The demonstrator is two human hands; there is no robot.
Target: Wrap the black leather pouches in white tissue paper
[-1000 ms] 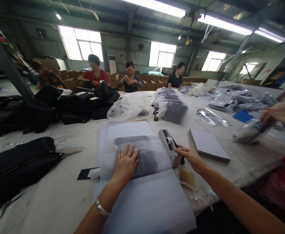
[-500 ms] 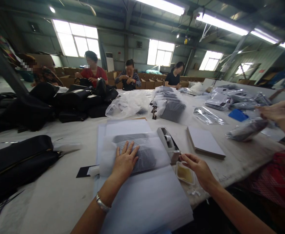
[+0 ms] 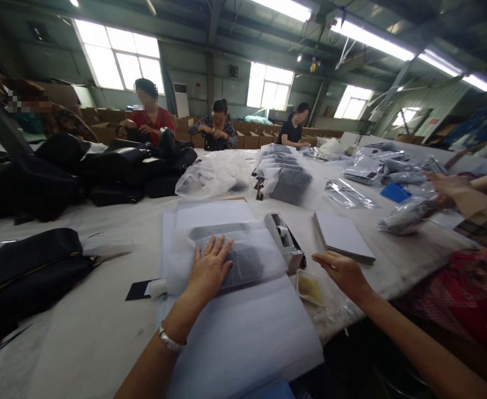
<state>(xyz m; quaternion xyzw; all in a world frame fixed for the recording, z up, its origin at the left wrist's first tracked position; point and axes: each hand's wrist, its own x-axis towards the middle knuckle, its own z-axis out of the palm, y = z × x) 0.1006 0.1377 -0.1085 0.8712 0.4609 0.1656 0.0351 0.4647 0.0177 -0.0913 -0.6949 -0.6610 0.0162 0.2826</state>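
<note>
My left hand [image 3: 211, 263] lies flat with its fingers spread on a dark bag wrapped in thin translucent white paper [image 3: 243, 260]. Beneath it is a stack of white paper sheets [image 3: 247, 332]. A black tag [image 3: 137, 291] sticks out at the wrapped bag's left side. My right hand [image 3: 343, 272] is closed in a pinch, just right of the grey tape dispenser's [image 3: 283, 238] front end. Whatever its fingertips hold is too small to make out. Below the dispenser sits a small clear dish with something yellowish [image 3: 309, 288].
A stack of white cards [image 3: 343, 235] lies right of the dispenser. Black bags [image 3: 114, 172] are piled at left, one black bag [image 3: 31, 271] nearer. Wrapped bags [image 3: 287, 177] stand in a row behind. A co-worker's arm [image 3: 472, 194] reaches in from the right, over plastic-wrapped items [image 3: 405, 216].
My right hand has drawn slightly away from the tape dispenser's front end, its fingers still pinched. My left hand stays on the wrapped bag. The whole view has shifted a little.
</note>
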